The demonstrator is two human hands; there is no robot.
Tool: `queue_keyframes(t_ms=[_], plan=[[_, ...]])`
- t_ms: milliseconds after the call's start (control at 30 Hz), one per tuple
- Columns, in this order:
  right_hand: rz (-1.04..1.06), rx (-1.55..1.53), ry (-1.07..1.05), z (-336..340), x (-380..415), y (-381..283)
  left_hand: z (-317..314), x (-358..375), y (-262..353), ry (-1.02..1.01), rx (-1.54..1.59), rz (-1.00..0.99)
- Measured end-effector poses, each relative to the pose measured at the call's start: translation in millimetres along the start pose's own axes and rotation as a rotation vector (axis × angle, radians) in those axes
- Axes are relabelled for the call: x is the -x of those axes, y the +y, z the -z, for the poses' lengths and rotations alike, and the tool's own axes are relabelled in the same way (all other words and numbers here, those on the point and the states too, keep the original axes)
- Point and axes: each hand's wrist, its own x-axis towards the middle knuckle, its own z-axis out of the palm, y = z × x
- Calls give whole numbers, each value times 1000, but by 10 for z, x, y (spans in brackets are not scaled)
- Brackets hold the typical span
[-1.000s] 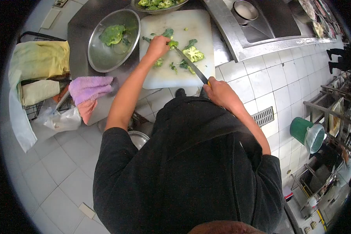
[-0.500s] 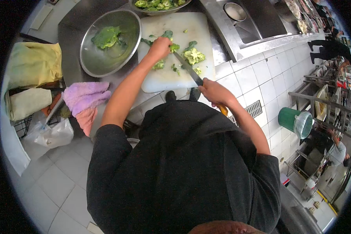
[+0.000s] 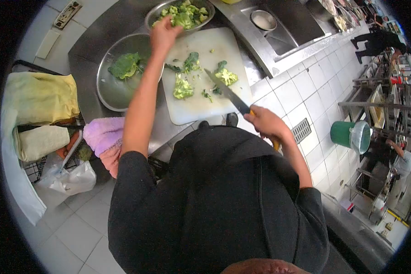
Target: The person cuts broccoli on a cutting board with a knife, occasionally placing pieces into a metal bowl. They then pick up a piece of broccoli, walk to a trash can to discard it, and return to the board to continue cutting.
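My right hand (image 3: 266, 121) is closed around the yellow handle of a knife (image 3: 230, 92), its blade lying low over the white cutting board (image 3: 201, 112). At the near rim of a metal bowl (image 3: 149, 17) filled with broccoli florets, my left hand (image 3: 164, 36) has its fingers bent around a broccoli floret (image 3: 183, 20). Cut broccoli pieces (image 3: 182, 87) rest on the board, with another broccoli piece (image 3: 226, 76) beside the knife tip. Leafy bits and small scraps are scattered between them.
A large metal bowl (image 3: 106, 93) with green leaves stands left of the board. The purple towel (image 3: 102, 132) hangs at the counter edge. To the right are a small metal pot (image 3: 264, 21), a green bin (image 3: 342, 134) on the floor, and people farther off.
My left hand has gone from the board up to the bowl of florets. The knife in my right hand has shifted slightly right and down, and the whole view has tilted.
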Motion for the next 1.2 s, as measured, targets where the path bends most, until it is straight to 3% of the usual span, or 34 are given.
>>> queue_keyframes(t_ms=[100, 133, 200, 267, 333, 567, 700, 800, 900, 1033, 1200], plan=[[-100, -170, 40, 160, 172, -100, -56, -188, 108, 95, -140, -192], [-101, -220, 73, 199, 212, -60, -39, -18, 400, -60, -79, -111], [-135, -293, 148, 275, 294, 24, -353, 253, 368, -334, 72, -274], [-164, -329, 224, 334, 358, 107, -621, 685, 488, -662, 48, -287], [-188, -335, 267, 381, 407, 174, -780, 1057, 634, -809, -82, -303], [-202, -365, 250, 438, 389, 451, -910, 1598, 759, -653, -145, -433], [-194, -341, 238, 447, 331, 496, -1053, 1664, 736, -704, -249, -494], [-189, -370, 218, 480, 307, 484, -1119, 1596, 609, -640, -194, -422], [-186, -317, 208, 510, 270, 514, -1056, 1616, 587, -499, -226, -181], [-184, -328, 186, 506, 232, 520, -1156, 1621, 443, -629, -109, 7], [-158, -282, 135, 484, 189, 544, -1110, 1643, 544, -506, -88, 49]])
